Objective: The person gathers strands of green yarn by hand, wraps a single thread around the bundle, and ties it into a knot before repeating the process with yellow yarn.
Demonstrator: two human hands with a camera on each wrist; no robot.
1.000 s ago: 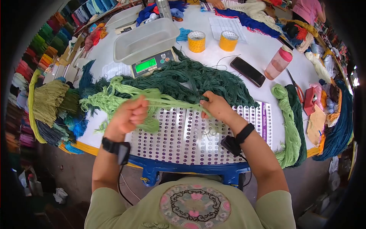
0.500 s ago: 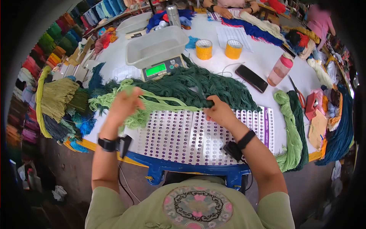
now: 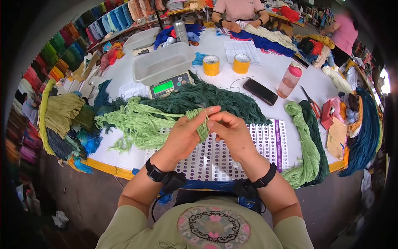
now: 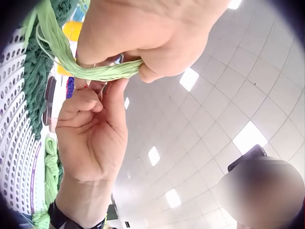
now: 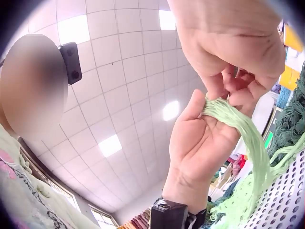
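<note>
My left hand (image 3: 181, 139) holds a light green hank of yarn (image 3: 200, 126) that bends up over its fingers. Close against it, my right hand (image 3: 233, 137) pinches at the same hank with thumb and fingers. In the right wrist view the yarn (image 5: 252, 136) crosses the left palm and hangs toward the table. The left wrist view has the strands (image 4: 62, 55) running between both hands. More loose light green yarn (image 3: 141, 124) spreads to the left, in front of a heap of dark green yarn (image 3: 224, 99).
A perforated white board (image 3: 265, 141) lies under my hands. Behind the yarn stand a digital scale (image 3: 163, 87) with a plastic tub (image 3: 166, 64), two tape rolls (image 3: 211, 65), a phone (image 3: 260, 91) and a bottle (image 3: 289, 81). Scissors (image 3: 311, 101) and a light green hank (image 3: 304, 141) lie right.
My left hand has come from the far left to meet my right hand. The light green strands stretched low between them are now a gathered hank raised toward me. The head view has shifted.
</note>
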